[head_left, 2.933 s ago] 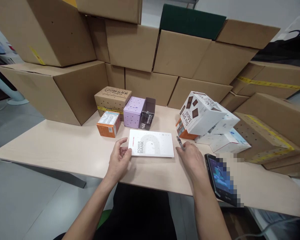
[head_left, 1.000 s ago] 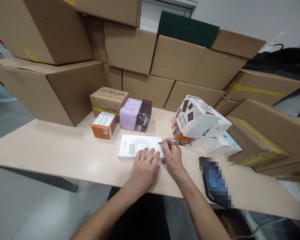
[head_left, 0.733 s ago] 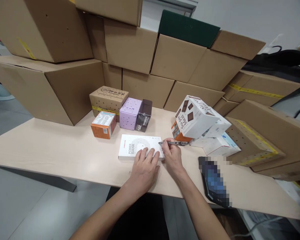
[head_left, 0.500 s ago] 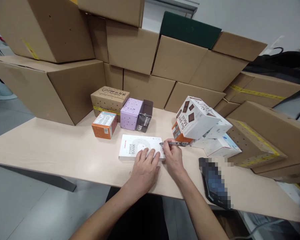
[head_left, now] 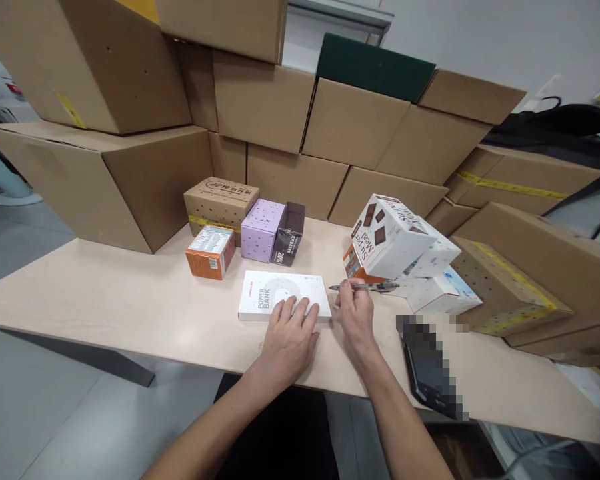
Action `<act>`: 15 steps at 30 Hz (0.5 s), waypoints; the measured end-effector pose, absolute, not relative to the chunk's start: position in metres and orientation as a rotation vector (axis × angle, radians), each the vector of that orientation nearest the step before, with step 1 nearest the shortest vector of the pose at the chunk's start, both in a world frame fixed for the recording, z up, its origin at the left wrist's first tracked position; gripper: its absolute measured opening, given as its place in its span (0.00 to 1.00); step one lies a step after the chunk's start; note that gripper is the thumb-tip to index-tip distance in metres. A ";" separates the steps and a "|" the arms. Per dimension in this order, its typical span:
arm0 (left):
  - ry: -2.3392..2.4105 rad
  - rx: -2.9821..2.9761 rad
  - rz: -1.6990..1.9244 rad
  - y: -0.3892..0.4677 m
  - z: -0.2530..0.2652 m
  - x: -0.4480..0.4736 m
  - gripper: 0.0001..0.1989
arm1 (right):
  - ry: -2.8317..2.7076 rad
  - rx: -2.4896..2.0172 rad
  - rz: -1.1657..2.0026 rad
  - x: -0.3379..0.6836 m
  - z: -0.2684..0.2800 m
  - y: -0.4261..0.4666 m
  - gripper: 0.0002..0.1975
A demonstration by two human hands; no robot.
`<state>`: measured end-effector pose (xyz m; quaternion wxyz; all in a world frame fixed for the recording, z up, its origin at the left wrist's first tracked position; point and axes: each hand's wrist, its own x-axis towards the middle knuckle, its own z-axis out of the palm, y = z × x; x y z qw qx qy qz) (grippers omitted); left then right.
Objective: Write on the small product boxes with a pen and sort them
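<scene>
A flat white box [head_left: 254,299] printed "POWER BANK" lies on the light wood table, with small dark marks on its top. My left hand [head_left: 291,339] rests flat on the box's near right part, fingers spread. Just right of the box, my right hand [head_left: 356,313] pinches a pen [head_left: 380,287]. The pen lies almost level, its tip pointing left, close to the box's right end but apart from it.
Behind the white box stand an orange box [head_left: 205,265], a purple box [head_left: 258,230], a black box [head_left: 287,248] and a brown carton [head_left: 215,203]. White boxes [head_left: 405,240] are piled at the right, near a partly pixelated handheld device [head_left: 430,373]. Large cartons [head_left: 360,120] wall the back.
My right hand has moved right with the pen, so the tip has left the top of the white box. My left hand stays on the box. The view has shifted slightly.
</scene>
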<state>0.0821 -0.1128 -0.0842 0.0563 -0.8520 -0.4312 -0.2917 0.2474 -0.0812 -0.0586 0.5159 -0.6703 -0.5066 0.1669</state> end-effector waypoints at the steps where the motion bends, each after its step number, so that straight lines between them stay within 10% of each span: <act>1: -1.311 -2.586 -0.879 -0.113 -0.084 0.082 0.24 | -1.219 -1.659 0.377 0.252 -0.058 -0.081 0.18; 15: -1.062 -2.638 -1.096 -0.117 -0.079 0.075 0.15 | -1.529 -2.257 0.201 0.290 -0.059 -0.084 0.16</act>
